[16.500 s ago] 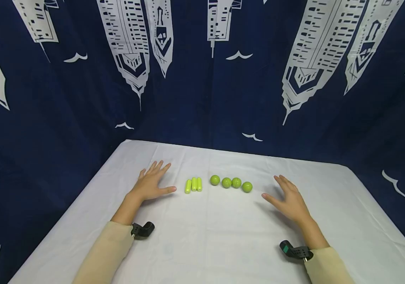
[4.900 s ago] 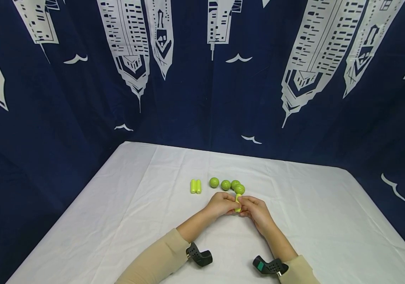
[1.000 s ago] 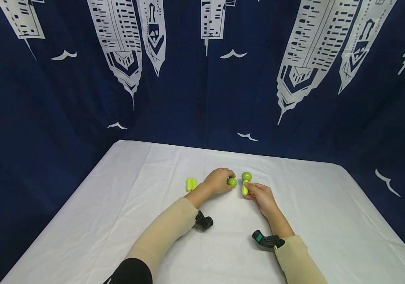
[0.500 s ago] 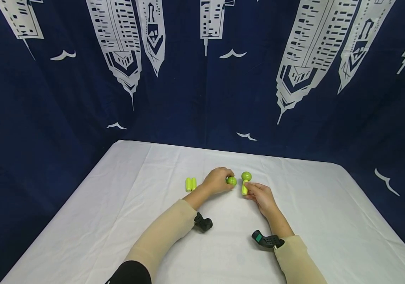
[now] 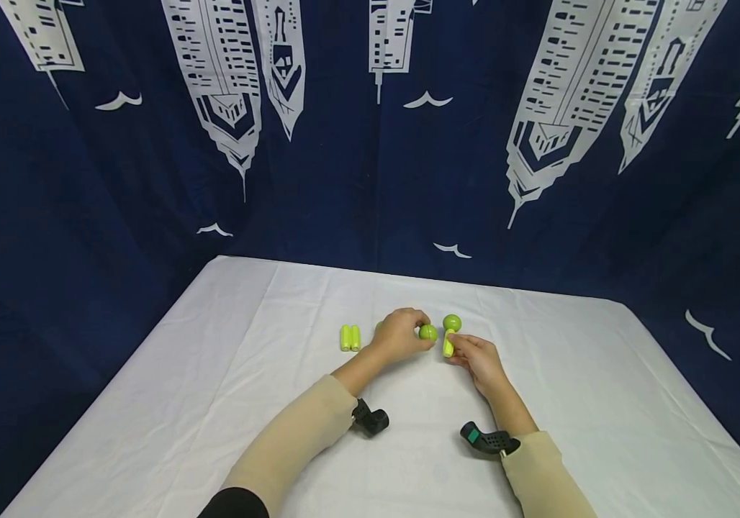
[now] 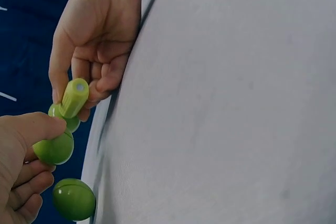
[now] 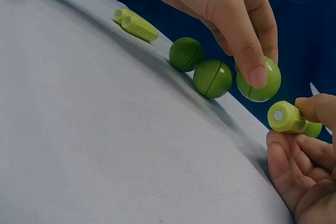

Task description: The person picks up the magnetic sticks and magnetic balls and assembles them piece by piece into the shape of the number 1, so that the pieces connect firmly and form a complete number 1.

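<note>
My left hand (image 5: 401, 334) pinches a green ball (image 5: 427, 333) with a seam around it, between thumb and fingers. My right hand (image 5: 481, 360) pinches a short yellow-green rod (image 7: 283, 118) that has a small silvery disc in its near end. At the rod's far end sits another green ball (image 5: 452, 322), mostly hidden behind the rod and fingers in the left wrist view. The left hand's ball is just left of the rod, with a narrow gap between them in the right wrist view.
Two more green balls, a darker one (image 7: 186, 54) and a nearer one (image 7: 212, 78), rest on the white cloth (image 5: 422, 446). Farther left, two yellow-green rods (image 5: 350, 338) lie side by side. A dark blue patterned curtain (image 5: 337, 187) hangs behind the table.
Over the last half second my left hand has shifted slightly right with its ball, toward the rod. Earlier, both hands were spread apart and three rods lay together; one is now in my right hand.
</note>
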The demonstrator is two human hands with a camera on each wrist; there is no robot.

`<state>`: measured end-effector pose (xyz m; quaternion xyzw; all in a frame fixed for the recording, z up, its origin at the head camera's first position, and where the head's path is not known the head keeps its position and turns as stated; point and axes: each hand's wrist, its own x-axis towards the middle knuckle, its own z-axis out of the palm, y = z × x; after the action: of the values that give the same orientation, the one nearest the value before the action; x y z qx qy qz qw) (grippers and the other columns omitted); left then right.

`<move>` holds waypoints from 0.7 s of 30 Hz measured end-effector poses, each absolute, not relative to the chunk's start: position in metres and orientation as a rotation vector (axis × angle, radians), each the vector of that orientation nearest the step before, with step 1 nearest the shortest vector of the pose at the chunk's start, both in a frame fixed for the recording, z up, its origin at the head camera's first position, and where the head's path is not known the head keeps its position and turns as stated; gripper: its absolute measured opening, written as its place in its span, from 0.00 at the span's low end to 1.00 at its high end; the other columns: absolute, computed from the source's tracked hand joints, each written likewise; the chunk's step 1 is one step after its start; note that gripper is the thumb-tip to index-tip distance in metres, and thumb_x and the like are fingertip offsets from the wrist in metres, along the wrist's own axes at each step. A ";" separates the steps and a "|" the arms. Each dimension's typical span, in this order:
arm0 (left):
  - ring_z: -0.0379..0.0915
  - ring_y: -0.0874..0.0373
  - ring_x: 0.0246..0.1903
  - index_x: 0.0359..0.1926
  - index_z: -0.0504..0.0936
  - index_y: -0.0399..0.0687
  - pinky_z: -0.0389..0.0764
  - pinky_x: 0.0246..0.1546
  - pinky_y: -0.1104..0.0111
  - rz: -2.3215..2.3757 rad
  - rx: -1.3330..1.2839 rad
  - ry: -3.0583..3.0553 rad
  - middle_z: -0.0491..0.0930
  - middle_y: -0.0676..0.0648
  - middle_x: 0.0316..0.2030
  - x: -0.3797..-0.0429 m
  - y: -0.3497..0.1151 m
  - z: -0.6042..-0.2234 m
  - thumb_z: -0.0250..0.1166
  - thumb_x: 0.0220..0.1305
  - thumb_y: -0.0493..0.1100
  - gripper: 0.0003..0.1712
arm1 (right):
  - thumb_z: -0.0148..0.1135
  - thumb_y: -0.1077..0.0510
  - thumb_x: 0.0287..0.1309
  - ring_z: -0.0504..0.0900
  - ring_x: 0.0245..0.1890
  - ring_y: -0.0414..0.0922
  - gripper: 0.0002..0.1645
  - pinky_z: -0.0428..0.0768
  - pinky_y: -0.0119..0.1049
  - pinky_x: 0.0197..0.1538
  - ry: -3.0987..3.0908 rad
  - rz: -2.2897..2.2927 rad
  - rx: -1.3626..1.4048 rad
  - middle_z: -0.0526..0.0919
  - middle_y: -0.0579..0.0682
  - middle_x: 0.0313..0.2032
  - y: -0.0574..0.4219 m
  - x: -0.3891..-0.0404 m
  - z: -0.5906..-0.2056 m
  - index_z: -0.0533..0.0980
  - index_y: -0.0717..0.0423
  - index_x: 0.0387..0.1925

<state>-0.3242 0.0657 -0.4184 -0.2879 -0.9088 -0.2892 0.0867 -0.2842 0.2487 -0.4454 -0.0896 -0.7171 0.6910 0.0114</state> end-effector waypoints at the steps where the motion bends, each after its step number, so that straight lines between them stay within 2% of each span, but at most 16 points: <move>1: 0.76 0.62 0.39 0.44 0.85 0.47 0.75 0.40 0.73 -0.857 -0.860 -2.701 0.82 0.53 0.37 -0.323 0.066 -0.418 0.75 0.52 0.49 0.20 | 0.60 0.59 0.65 0.79 0.25 0.35 0.24 0.81 0.26 0.34 -2.233 2.158 -0.282 0.79 0.44 0.24 0.249 -0.284 -0.446 0.72 0.79 0.50; 15: 0.76 0.62 0.37 0.41 0.84 0.46 0.74 0.40 0.74 -0.790 -0.905 -2.650 0.82 0.54 0.35 -0.302 0.067 -0.418 0.74 0.52 0.50 0.18 | 0.59 0.60 0.65 0.79 0.24 0.35 0.21 0.80 0.26 0.33 -2.189 2.178 -0.290 0.79 0.44 0.23 0.250 -0.284 -0.447 0.73 0.79 0.48; 21: 0.76 0.63 0.34 0.39 0.85 0.46 0.75 0.37 0.74 -0.831 -0.884 -2.644 0.82 0.54 0.33 -0.294 0.066 -0.421 0.74 0.51 0.51 0.17 | 0.60 0.60 0.65 0.78 0.24 0.36 0.20 0.80 0.26 0.33 -2.177 2.186 -0.279 0.79 0.45 0.23 0.249 -0.284 -0.447 0.73 0.78 0.47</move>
<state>-0.2936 0.0660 -0.4211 -0.3019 -0.9027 -0.2837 0.1161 -0.2835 0.2492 -0.4472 -0.0902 -0.7025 0.7057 0.0219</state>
